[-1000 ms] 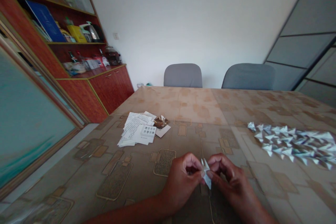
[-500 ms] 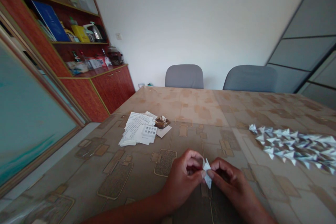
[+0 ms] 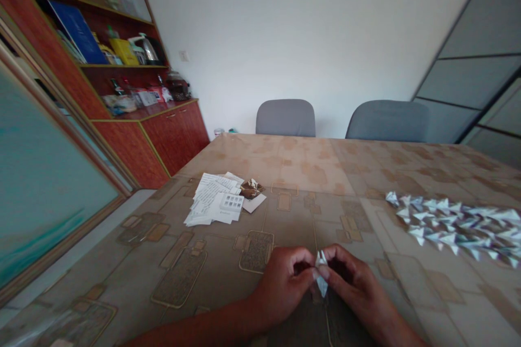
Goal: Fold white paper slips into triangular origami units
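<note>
Between my two hands is a small folded white paper piece (image 3: pixel 322 285), narrow and pointed at the lower end, with two thin tips sticking up at the top. My left hand (image 3: pixel 285 279) pinches its left side with thumb and fingers. From the other side my right hand (image 3: pixel 354 276) grips it too, the thumb lying across its middle. The fingers partly cover the paper. Off to the right lie several rows of folded paper pieces (image 3: pixel 459 227) with pointed tips. A loose pile of printed paper slips (image 3: pixel 211 200) rests on the table to the left, beyond my left hand.
A patterned cloth covers the table (image 3: pixel 309 165). A brown scrap (image 3: pixel 251 188) lies beside the paper slips. Two grey chairs (image 3: pixel 285 117) stand at the far edge against the wall. A red wooden cabinet (image 3: pixel 175 133) with filled shelves is at the left.
Both hands have closed in slightly around the folded paper, and my left fingers sit lower. The paper looks narrower, its two top tips closer together. The pile and the rows have not moved.
</note>
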Tool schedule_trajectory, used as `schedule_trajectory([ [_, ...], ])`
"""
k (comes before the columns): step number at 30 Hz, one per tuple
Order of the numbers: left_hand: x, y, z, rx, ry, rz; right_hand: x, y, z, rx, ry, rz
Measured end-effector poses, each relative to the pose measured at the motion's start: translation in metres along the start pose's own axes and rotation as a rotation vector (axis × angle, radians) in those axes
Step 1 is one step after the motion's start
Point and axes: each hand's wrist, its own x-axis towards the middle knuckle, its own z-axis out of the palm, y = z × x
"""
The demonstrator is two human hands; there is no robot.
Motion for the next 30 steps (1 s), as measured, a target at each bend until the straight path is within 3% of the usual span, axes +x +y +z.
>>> schedule_trajectory([
  [7,0.002,-0.001,0.000,0.060,-0.030,-0.034,-0.001,0.006,0.001,-0.037,0.088,0.035],
  [16,0.008,0.001,-0.004,-0.146,-0.026,-0.138,0.001,0.007,0.000,0.143,-0.006,0.022],
  [25,0.009,-0.003,-0.005,-0.187,-0.059,-0.126,0.000,0.003,0.003,0.195,0.098,0.008],
  [30,0.008,-0.002,-0.004,-0.180,0.004,-0.149,0.003,0.006,0.002,0.106,0.115,-0.014],
])
